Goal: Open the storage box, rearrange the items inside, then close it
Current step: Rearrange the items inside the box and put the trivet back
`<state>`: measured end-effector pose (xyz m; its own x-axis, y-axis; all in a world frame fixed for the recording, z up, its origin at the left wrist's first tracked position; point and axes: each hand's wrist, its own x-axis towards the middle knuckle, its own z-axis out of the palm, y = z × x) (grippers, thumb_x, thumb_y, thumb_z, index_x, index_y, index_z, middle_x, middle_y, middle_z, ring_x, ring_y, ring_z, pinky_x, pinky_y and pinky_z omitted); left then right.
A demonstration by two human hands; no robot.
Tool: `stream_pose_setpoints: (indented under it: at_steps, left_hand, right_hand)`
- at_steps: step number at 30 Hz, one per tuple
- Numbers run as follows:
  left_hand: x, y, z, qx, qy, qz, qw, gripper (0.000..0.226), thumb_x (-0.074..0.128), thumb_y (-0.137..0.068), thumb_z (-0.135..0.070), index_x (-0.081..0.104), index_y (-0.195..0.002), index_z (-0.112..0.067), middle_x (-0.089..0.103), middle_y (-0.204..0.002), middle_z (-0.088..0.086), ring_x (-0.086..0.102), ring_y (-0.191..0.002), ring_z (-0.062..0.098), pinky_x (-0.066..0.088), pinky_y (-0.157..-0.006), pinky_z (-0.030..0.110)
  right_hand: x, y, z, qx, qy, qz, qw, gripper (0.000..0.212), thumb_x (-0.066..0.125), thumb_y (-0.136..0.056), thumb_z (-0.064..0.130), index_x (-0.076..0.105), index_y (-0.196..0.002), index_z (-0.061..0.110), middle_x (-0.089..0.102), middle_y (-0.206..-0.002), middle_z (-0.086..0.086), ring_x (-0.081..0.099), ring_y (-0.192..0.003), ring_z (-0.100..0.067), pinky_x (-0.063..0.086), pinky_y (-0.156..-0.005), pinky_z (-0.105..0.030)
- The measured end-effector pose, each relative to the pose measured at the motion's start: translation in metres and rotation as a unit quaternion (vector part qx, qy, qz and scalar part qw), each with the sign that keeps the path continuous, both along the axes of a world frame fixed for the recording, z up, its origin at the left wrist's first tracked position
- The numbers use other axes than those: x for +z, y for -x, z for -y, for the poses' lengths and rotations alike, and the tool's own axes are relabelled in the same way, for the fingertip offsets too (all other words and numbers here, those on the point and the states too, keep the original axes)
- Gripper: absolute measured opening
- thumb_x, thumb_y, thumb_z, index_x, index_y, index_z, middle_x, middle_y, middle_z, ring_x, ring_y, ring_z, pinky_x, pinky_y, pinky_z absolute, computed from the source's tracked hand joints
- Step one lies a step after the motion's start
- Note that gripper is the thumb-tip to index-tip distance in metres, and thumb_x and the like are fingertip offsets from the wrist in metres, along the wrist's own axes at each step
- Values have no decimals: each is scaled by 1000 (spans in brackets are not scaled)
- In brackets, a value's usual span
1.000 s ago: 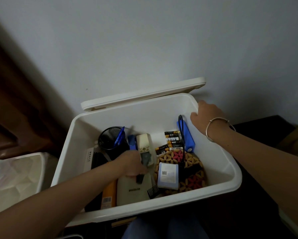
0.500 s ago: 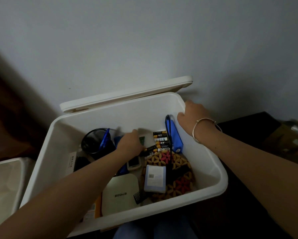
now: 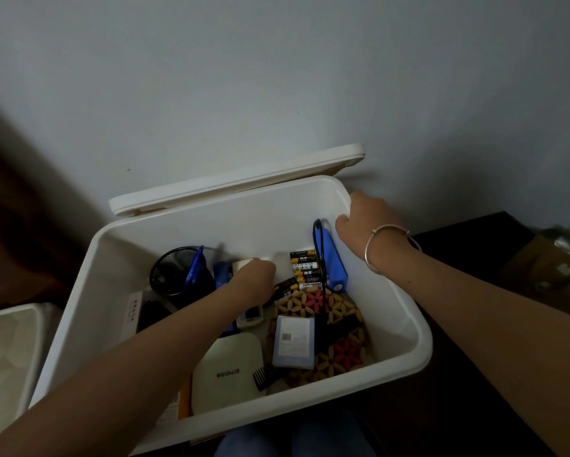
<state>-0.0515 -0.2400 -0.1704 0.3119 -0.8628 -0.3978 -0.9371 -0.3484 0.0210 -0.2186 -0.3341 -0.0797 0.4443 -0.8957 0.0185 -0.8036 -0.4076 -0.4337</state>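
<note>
The white storage box [image 3: 420,341] stands open, and its lid [image 3: 237,183] leans against the wall behind it. My left hand [image 3: 255,283] reaches into the back middle of the box, fingers curled over a white remote-like device [image 3: 251,319] whose two ends stick out from under it. My right hand [image 3: 366,216] grips the box's right rim near the back corner. Around my left hand lie a black mesh pen cup [image 3: 174,275] with a blue pen [image 3: 193,268], packs of batteries [image 3: 305,270], a blue oblong gadget [image 3: 334,265], a flower-patterned mat [image 3: 339,311], a small pale blue box [image 3: 293,341] and a flat white device [image 3: 227,371].
A black comb [image 3: 263,377] lies at the front of the box. Another white bin [image 3: 3,351] stands to the left, close to the box. A cardboard box [image 3: 553,258] sits on a dark surface at the right. The wall is right behind the lid.
My left hand has moved from the front middle of the box to the back, onto the white device. My right hand has stayed on the rim.
</note>
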Motion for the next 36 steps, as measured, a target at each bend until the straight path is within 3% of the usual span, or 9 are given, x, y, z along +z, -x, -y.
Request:
stream_pose_setpoints:
  at_steps: [7,9,13,15,20,23,28,31,36]
  left_hand:
    - [7,-5,-2,-6,16,-23,1000,34,61,-88,-13,58,-119,-2,57,-123,15,57,-109,28,48,-89,33]
    - [9,-6,-8,-16,30,-22,999,37,65,-86,-18,57,-119,-4,50,-124,15,56,-107,29,51,-88,35]
    - [7,-1,-26,-37,24,9,999,53,61,-88,-33,46,-133,-10,36,-142,12,40,-127,30,43,-101,42]
    - [6,0,-35,-53,-4,5,999,52,57,-92,-36,43,-133,-7,38,-139,12,40,-126,28,41,-101,40]
    - [6,1,-46,-64,-20,5,998,57,50,-95,-13,26,-145,1,25,-149,14,40,-131,26,38,-106,35]
    - [8,4,-47,-55,-14,39,998,58,48,-95,-5,22,-147,0,21,-153,11,46,-128,28,46,-96,38]
    - [11,-1,-49,-56,3,3,998,46,47,-95,-7,37,-140,-2,35,-145,13,53,-118,30,47,-94,39]
    - [21,-8,-52,-18,75,-50,996,31,47,-97,-15,53,-125,-5,52,-131,15,53,-116,30,44,-98,40]
    - [44,-29,-77,27,150,-102,983,34,55,-94,-15,56,-128,-11,61,-124,5,59,-111,17,47,-87,20]
  right_hand:
    - [-1,0,1,-3,-4,1,1000,28,50,-93,25,50,-111,4,61,-103,-15,52,-79,-24,39,-62,-29]
    - [-1,-1,2,-4,-5,-1,1000,27,50,-93,25,50,-111,4,61,-102,-15,49,-77,-22,38,-62,-29]
    - [-3,-1,3,-1,-5,-2,1000,27,49,-93,24,49,-110,4,61,-101,-15,49,-76,-21,37,-61,-29]
    - [-3,-1,3,0,-6,-4,1000,27,49,-93,25,49,-110,4,60,-100,-15,50,-76,-21,39,-62,-29]
    - [-2,-1,2,-2,-2,-9,1000,26,49,-93,26,49,-108,5,57,-93,-12,50,-74,-22,39,-61,-29]
    - [-3,-1,2,-2,2,-9,1000,24,48,-93,25,49,-106,5,51,-84,-8,50,-72,-21,37,-59,-28]
    - [-4,-2,2,-7,13,-16,1000,21,48,-93,24,49,-103,6,48,-79,-5,47,-66,-18,32,-52,-25]
    - [-3,-2,2,-7,16,-25,1000,22,48,-92,24,49,-103,5,49,-80,-7,48,-68,-21,35,-57,-28]
    - [-3,-2,1,-4,18,-22,1000,25,48,-92,25,49,-106,4,49,-82,-8,50,-72,-23,39,-61,-31]
